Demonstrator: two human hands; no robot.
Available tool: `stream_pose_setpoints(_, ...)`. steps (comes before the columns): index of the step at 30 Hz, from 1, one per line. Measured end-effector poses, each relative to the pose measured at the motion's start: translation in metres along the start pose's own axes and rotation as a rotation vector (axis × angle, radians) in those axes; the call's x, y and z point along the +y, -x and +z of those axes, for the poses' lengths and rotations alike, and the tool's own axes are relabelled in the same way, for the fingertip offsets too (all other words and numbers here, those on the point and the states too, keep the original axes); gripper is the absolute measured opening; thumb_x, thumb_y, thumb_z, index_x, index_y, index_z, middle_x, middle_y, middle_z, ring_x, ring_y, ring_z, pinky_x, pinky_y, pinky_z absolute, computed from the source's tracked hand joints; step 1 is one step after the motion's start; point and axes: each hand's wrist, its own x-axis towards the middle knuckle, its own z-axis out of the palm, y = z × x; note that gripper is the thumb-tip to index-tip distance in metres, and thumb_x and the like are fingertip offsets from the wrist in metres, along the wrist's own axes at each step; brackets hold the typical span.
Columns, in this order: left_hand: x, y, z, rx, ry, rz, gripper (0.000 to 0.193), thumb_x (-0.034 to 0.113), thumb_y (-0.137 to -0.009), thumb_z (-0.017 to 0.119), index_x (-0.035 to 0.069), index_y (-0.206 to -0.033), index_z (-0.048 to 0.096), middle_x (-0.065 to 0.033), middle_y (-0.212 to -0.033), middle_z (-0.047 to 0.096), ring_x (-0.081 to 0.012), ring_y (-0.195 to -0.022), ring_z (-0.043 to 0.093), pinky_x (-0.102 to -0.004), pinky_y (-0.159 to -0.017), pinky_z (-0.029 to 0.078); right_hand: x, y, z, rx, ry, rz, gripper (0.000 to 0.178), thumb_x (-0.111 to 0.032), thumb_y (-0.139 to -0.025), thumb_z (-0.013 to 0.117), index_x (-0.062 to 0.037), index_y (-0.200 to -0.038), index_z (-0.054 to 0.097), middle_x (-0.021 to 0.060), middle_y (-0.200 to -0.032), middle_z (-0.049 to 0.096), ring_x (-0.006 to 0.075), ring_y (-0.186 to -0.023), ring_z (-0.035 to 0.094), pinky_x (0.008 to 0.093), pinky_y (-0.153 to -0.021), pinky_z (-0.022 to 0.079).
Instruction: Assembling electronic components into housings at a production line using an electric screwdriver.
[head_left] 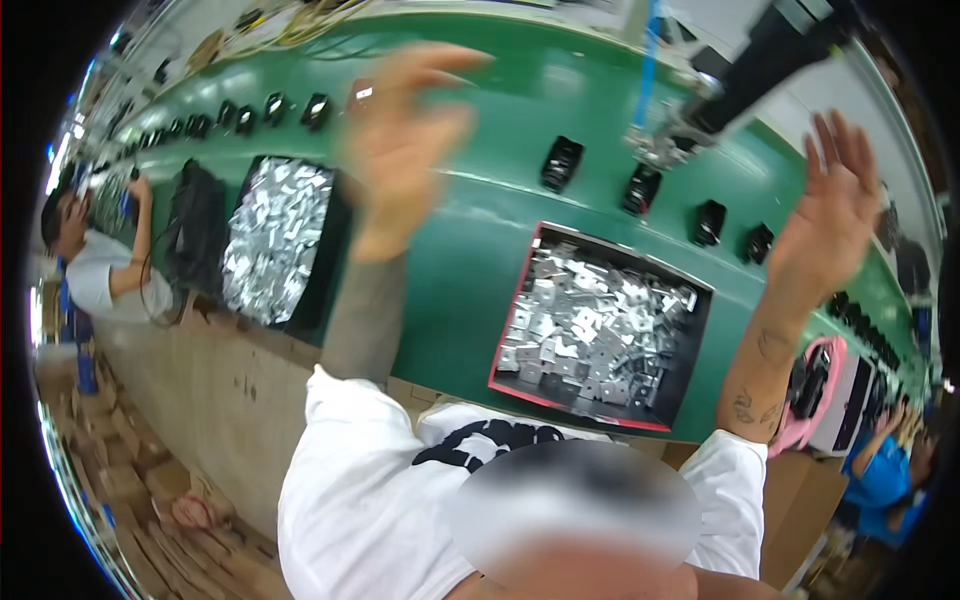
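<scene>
Right hand (833, 212): raised over the counter (450, 310), fingers extended and slightly spread, nothing held. Left hand (402, 135): raised, blurred, thumb and fingers wide apart; no object seen in it. A black part (759, 243) sits on the counter just left of the right wrist, the nearer hand; its long axis runs roughly away from the body. A box (688, 345) of plates (600, 330) lies between the forearms.

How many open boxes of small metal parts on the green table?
2: red-edged box between left forearm and right forearm; black box left of the left forearm. Others farther down the table may be hidden.
</scene>
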Motion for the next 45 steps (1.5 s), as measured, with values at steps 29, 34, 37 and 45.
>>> stream_pose_setpoints(29, -0.168, 0.113, 0.093, -0.623, -0.073, -0.244, 0.073, 0.025, -0.067, 0.086, 0.005, -0.128, 0.051, -0.0134, -0.118, 0.061, -0.0264, -0.101, 0.063, -0.0349, -0.093, 0.050, 0.074, 0.012, 0.095, -0.107, -0.577, 0.476, 0.031, -0.036, -0.102, 0.055, -0.0070, -0.093, 0.058, 0.0031, -0.058, 0.054, 0.0126, -0.046, 0.051, 0.0212, -0.044, 0.040)
stream_pose_setpoints(34, -0.164, 0.116, 0.086, -0.572, -0.041, -0.315, 0.075, 0.028, -0.067, 0.087, 0.004, -0.128, 0.051, -0.0124, -0.114, 0.062, -0.0254, -0.098, 0.064, -0.0342, -0.091, 0.051, 0.080, 0.020, 0.105, -0.071, -0.533, 0.491, 0.029, -0.035, -0.102, 0.054, -0.0069, -0.095, 0.056, 0.0035, -0.059, 0.054, 0.0124, -0.047, 0.051, 0.0211, -0.045, 0.040)
stream_pose_setpoints(37, -0.163, 0.116, 0.086, -0.570, -0.046, -0.320, 0.074, 0.028, -0.067, 0.087, 0.004, -0.127, 0.051, -0.0122, -0.114, 0.063, -0.0250, -0.097, 0.064, -0.0338, -0.090, 0.051, 0.088, 0.020, 0.102, -0.128, -0.490, 0.441, 0.028, -0.034, -0.102, 0.054, -0.0069, -0.096, 0.056, 0.0039, -0.059, 0.054, 0.0124, -0.047, 0.051, 0.0210, -0.045, 0.040)
stream_pose_setpoints(45, -0.164, 0.113, 0.087, -0.573, -0.064, -0.334, 0.074, 0.031, -0.067, 0.088, 0.003, -0.125, 0.051, -0.0120, -0.113, 0.063, -0.0242, -0.096, 0.065, -0.0330, -0.088, 0.051, 0.090, 0.019, 0.102, -0.143, -0.641, 0.485, 0.027, -0.033, -0.102, 0.054, -0.0067, -0.097, 0.055, 0.0045, -0.060, 0.055, 0.0125, -0.048, 0.052, 0.0207, -0.046, 0.040)
